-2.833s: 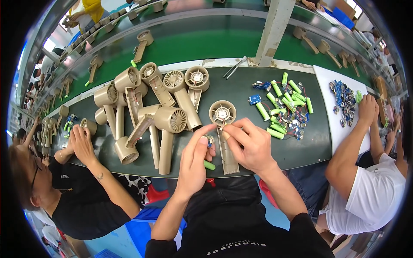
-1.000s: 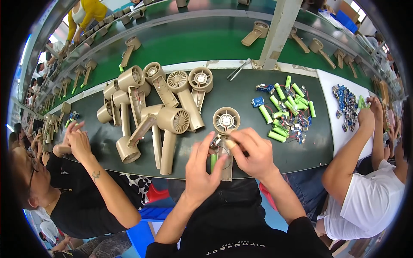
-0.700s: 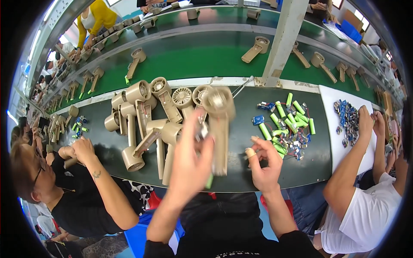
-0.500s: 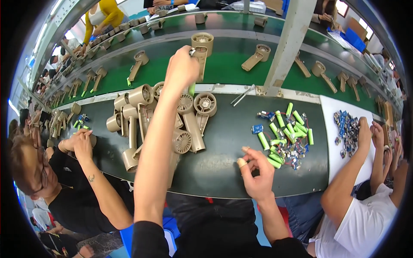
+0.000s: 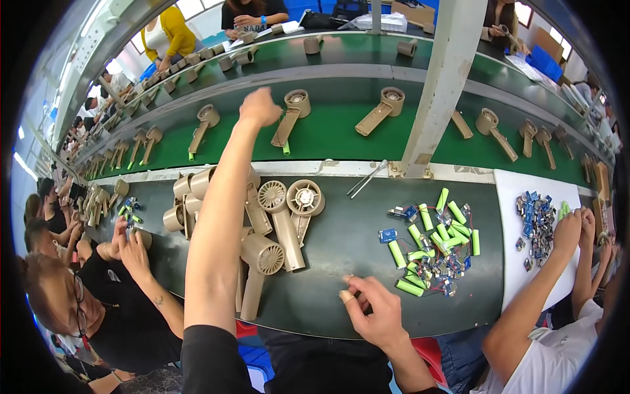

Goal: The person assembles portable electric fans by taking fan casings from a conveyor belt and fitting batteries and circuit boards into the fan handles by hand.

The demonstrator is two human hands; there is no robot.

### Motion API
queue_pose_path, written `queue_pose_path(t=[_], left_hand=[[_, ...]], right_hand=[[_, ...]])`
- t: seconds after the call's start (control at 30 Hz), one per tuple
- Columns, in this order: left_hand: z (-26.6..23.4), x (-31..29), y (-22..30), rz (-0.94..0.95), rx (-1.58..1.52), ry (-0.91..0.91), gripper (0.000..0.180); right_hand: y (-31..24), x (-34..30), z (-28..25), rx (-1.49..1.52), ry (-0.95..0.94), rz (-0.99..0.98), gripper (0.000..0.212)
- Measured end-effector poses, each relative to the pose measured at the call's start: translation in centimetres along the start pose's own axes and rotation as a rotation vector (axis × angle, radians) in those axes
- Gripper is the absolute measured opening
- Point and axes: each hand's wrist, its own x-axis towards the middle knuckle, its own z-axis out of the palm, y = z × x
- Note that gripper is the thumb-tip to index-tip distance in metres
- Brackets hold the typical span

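Observation:
My left hand (image 5: 260,108) reaches over the green conveyor belt, beside a beige handheld fan housing (image 5: 291,119) that lies there with a green battery cell (image 5: 286,150) at its handle end. A small gap shows between hand and housing. Some of this hand's fingers are hidden, and I see nothing held in it. Over the dark bench, my right hand (image 5: 375,312) hovers with fingers loosely bent, thumb and forefinger apart and nothing between them; their tips are covered. Beyond it lies a pile of green battery cells (image 5: 453,241) wired to small blue circuit boards (image 5: 388,235).
Left on the bench is a heap of beige fan housings (image 5: 286,236). Metal tweezers (image 5: 367,179) lie near the rail, left of a grey post (image 5: 443,92). Co-workers sit at both sides; the right one's hands (image 5: 574,226) are over a white board (image 5: 518,289) with circuit boards.
My left hand has let go of the fan housing, which now rests on the belt, and has moved slightly left of it. My right hand shifted a little left and nearer. The view tilted up.

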Motion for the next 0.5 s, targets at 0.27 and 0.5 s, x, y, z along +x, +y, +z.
queue_pose_path(t=[0.27, 0.5], left_hand=[[7.1, -0.3, 13.8, 0.084, -0.226, -0.153, 0.036], [1.0, -7.7, 15.0, 0.095, -0.241, -0.229, 0.030]], right_hand=[[0.2, -0.2, 0.1, -0.037, 0.014, -0.024, 0.023], [-0.1, 0.3, -0.5, -0.008, 0.141, -0.062, 0.023]])
